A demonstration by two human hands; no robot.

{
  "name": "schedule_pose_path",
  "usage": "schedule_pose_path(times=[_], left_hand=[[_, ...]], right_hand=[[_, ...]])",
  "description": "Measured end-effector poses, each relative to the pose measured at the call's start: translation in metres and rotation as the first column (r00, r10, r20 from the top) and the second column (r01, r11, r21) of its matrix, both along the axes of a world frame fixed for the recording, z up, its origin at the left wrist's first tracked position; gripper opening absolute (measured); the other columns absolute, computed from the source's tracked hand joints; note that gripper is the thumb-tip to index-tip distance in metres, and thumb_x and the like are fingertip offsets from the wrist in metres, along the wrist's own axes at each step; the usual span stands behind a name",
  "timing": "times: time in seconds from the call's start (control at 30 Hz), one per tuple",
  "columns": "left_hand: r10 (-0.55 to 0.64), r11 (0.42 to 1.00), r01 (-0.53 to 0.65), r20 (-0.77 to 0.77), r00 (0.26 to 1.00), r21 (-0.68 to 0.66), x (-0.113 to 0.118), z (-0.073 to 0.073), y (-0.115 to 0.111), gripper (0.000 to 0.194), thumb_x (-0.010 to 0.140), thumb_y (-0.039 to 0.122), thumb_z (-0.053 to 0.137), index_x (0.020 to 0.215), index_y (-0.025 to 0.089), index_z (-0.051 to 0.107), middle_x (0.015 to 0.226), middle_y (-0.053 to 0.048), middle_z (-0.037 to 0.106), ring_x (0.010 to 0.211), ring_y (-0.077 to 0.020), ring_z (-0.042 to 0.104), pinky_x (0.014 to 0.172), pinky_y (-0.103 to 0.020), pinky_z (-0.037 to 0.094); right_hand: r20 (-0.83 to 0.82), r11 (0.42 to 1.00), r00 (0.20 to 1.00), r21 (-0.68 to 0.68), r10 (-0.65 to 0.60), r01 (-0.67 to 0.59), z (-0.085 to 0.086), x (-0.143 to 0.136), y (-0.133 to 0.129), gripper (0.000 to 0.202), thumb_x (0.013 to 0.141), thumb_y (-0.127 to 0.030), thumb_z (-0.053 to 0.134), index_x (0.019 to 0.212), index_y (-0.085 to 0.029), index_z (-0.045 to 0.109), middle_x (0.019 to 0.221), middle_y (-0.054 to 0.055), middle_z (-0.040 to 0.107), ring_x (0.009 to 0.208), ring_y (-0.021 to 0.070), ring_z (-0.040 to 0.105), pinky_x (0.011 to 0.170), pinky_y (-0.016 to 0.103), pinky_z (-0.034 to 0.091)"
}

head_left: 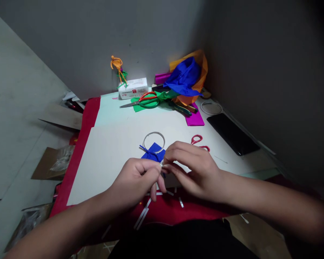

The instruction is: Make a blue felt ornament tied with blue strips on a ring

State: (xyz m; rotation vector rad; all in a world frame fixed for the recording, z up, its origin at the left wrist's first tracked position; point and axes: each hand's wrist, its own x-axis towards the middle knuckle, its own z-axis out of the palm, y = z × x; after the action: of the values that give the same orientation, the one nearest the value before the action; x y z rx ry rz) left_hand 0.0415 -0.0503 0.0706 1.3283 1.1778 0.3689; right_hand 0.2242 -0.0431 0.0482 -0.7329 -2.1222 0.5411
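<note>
Near the board's front edge, my left hand (140,174) is closed, with thumb and forefinger pinching a tiny whitish piece (161,164) whose kind is too small to make out. My right hand (194,167) meets it there, its thumb and fingertips also pinched at that piece. Just beyond the fingertips lies a blue paper square (158,147), partly hidden by my hands. A coil of thin wire (144,138) and a twisted blue paper strip (144,148) rest on it. Red-handled scissors (196,139) lie beyond my right hand, their blades hidden.
Green-and-red-handled scissors (148,100), crumpled blue tissue paper (185,75), orange paper (203,72) and pliers (182,109) lie at the back. An orange figure (116,64) stands on a white box (136,88). A black phone (232,133) is at right; white strips (143,217) lie on red cloth (167,210).
</note>
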Motion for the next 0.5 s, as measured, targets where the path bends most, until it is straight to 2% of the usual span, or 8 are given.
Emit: schedule_pose_path(times=[0.13,0.27,0.33,0.43,0.5], left_hand=[[0.011,0.981,0.02,0.159,0.987,-0.191,-0.001,0.002,0.001,0.023,0.082,0.018,0.042,0.073,0.013,0.063,0.051,0.001,0.063,0.036,-0.0058,0.049,0.038,-0.014,0.03],[0.034,0.945,0.063,0.287,0.957,-0.321,-0.002,0.001,0.004,0.027,0.079,0.018,0.041,0.061,0.012,0.06,0.042,0.0,0.058,0.029,-0.0057,0.045,0.031,-0.013,0.027],[0.076,0.942,0.046,0.342,0.937,-0.333,-0.003,-0.001,0.006,0.029,0.079,0.018,0.04,0.058,0.012,0.06,0.039,0.0,0.057,0.026,-0.0056,0.042,0.029,-0.013,0.027],[0.128,0.961,-0.017,0.388,0.913,-0.276,-0.006,-0.006,0.01,0.029,0.08,0.019,0.042,0.06,0.011,0.061,0.039,0.0,0.057,0.025,-0.0051,0.042,0.03,-0.013,0.028],[0.147,0.972,-0.054,0.408,0.901,-0.229,-0.007,-0.008,0.013,0.028,0.081,0.021,0.044,0.062,0.011,0.062,0.043,-0.001,0.06,0.03,-0.0063,0.048,0.033,-0.014,0.033]], right_hand=[[-0.017,0.991,0.998,0.121,0.055,-0.053,-0.002,-0.002,-0.001,0.013,0.081,-0.004,0.048,0.088,-0.008,0.058,0.08,0.012,0.059,0.076,0.0178,0.053,0.065,0.031,0.046],[-0.045,0.965,0.995,0.253,0.088,-0.074,0.001,0.001,-0.006,0.012,0.081,-0.005,0.05,0.091,-0.009,0.056,0.081,0.013,0.059,0.073,0.0178,0.052,0.062,0.032,0.045],[-0.072,0.957,0.993,0.28,0.094,-0.071,0.004,0.003,-0.008,0.016,0.08,-0.003,0.05,0.094,-0.011,0.054,0.082,0.011,0.058,0.073,0.017,0.053,0.063,0.031,0.046],[-0.096,0.973,0.993,0.225,0.071,-0.048,0.003,0.005,-0.006,0.021,0.081,-0.003,0.05,0.097,-0.016,0.051,0.092,0.011,0.059,0.087,0.0182,0.057,0.076,0.032,0.048],[-0.098,0.996,0.995,0.094,0.015,-0.005,-0.003,0.003,0.0,0.027,0.081,-0.007,0.054,0.105,-0.016,0.046,0.105,0.012,0.057,0.101,0.02,0.055,0.086,0.034,0.046]])
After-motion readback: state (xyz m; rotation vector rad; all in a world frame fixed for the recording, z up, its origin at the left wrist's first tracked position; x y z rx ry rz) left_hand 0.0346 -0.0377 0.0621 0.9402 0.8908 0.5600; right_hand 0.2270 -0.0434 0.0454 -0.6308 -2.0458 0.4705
